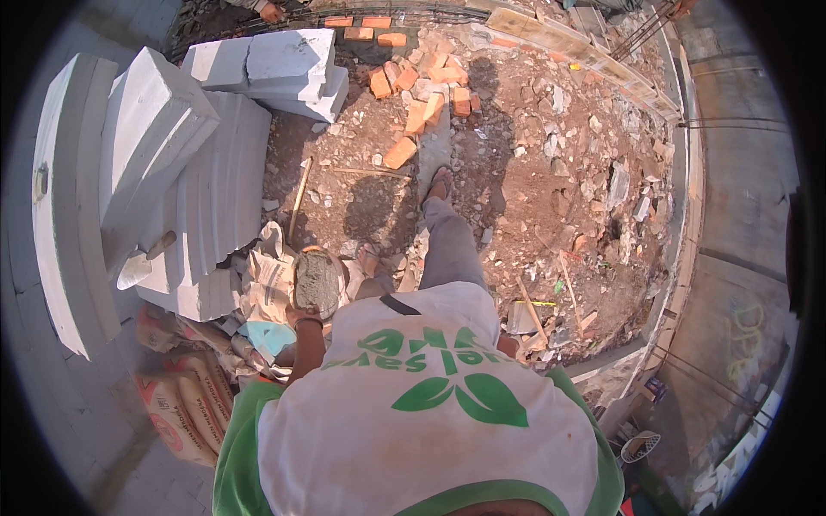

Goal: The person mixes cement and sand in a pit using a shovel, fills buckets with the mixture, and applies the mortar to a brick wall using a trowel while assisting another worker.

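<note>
My left hand [303, 316] is at the near rim of a bucket of wet grey mortar [317, 282], its fingers closed on the edge. The bucket is held low beside my left leg, next to torn paper sacks [268, 288]. Only a small patch of skin [508, 346] from my right arm or hand shows beyond the shirt's right side; its fingers are hidden. A trowel [142, 265] with a greyish blade lies on the white blocks at the left.
Large white blocks [215, 172] are stacked at left, above full cement bags [185, 413]. Orange bricks [400, 153] lie on and beside a narrow mortar strip ahead. Rubble [559, 198] covers the ground at right, bordered by wooden boards [602, 64]. Another person's hand [272, 12] shows at the far edge.
</note>
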Tool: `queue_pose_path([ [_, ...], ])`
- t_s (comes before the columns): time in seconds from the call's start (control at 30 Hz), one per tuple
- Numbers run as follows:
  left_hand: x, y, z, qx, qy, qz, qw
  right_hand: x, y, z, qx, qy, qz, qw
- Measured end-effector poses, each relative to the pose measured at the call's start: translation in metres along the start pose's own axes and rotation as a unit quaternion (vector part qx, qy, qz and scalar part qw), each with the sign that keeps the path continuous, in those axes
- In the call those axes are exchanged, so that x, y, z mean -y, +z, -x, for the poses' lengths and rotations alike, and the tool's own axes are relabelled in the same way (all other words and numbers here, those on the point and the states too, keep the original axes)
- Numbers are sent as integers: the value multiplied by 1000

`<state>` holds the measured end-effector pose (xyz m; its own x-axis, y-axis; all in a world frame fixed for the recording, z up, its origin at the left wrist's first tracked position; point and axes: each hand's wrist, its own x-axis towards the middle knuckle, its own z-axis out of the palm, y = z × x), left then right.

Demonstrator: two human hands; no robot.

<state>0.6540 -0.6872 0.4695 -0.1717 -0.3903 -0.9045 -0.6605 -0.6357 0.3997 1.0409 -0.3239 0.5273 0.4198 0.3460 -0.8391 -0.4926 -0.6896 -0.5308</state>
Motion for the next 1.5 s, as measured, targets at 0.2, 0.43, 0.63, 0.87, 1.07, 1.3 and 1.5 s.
queue_pose_path([
  [0.2,6,95,49,-15,56,-20,998,11,116,-33,-4,6,3,1000],
  [0.43,-9,194,110,-59,97,-6,994,38,309,-52,46,33,15,998],
  [0.63,29,271,179,-14,103,-38,994,54,485,-75,100,-9,93,991],
  [0.87,89,366,171,28,89,-97,991,28,591,-173,139,-30,159,977],
  [1.07,132,463,112,42,67,-166,983,-32,639,-243,216,1,152,965],
  [1.3,180,538,49,92,75,-167,979,-39,653,-241,286,-18,234,929],
  [1.5,178,587,19,110,125,-111,980,1,573,-244,219,-48,472,853],
])
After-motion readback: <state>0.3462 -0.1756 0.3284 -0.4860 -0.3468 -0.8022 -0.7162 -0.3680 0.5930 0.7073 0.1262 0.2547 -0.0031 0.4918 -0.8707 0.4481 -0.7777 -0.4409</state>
